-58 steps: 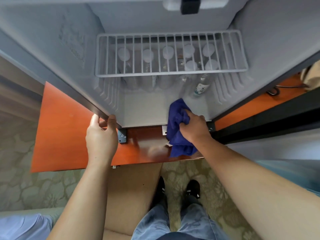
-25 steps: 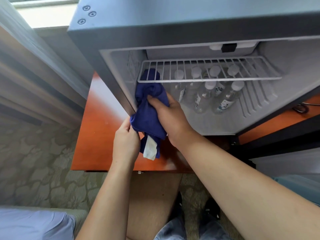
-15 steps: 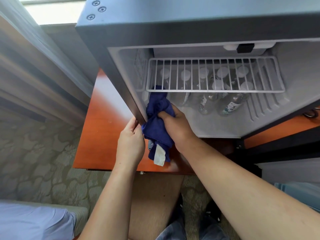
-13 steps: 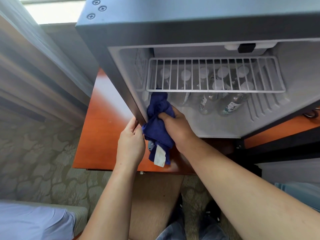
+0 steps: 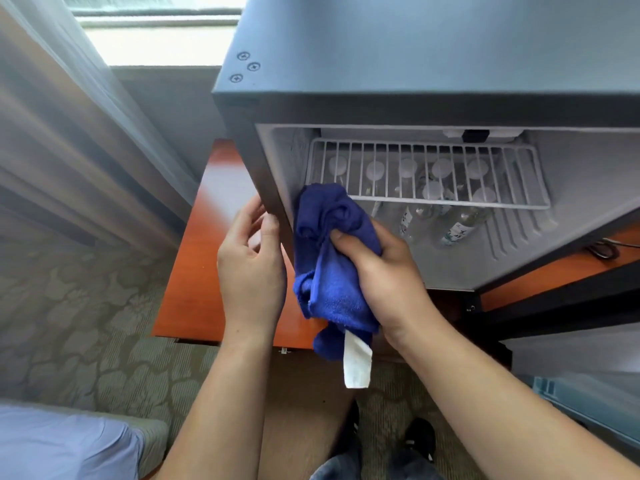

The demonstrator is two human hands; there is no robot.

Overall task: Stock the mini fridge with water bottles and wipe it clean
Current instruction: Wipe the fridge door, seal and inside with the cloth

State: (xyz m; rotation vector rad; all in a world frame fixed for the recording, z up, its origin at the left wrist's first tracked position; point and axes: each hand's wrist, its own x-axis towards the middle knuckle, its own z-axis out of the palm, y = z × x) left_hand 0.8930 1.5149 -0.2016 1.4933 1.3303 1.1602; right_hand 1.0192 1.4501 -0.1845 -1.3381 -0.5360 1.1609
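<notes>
Right hand [image 5: 388, 282]: fingers curled tight round a bunched blue cloth [image 5: 329, 258], thumb on top. Cloth's upper end pressed against the fridge's [image 5: 398, 64] left inner wall, just under the front left corner of the wire shelf [image 5: 426, 174]. White tag [image 5: 356, 362] hangs from the cloth's lower end, below the fridge's bottom edge.

Left hand [image 5: 251, 268]: fingers loosely bent, fingertips on the fridge's front left edge, thumb toward the cloth. Holds nothing else.

Fridge open, seen from above; sits on an orange wooden counter [image 5: 194, 289], near its left edge. Bottles [image 5: 457, 230] stand on the fridge floor under the shelf, caps showing through the wires; a back row of five plus two nearer the front, right of centre.

Curtain [image 5: 69, 150] at left; patterned carpet [image 5: 69, 323] below.
</notes>
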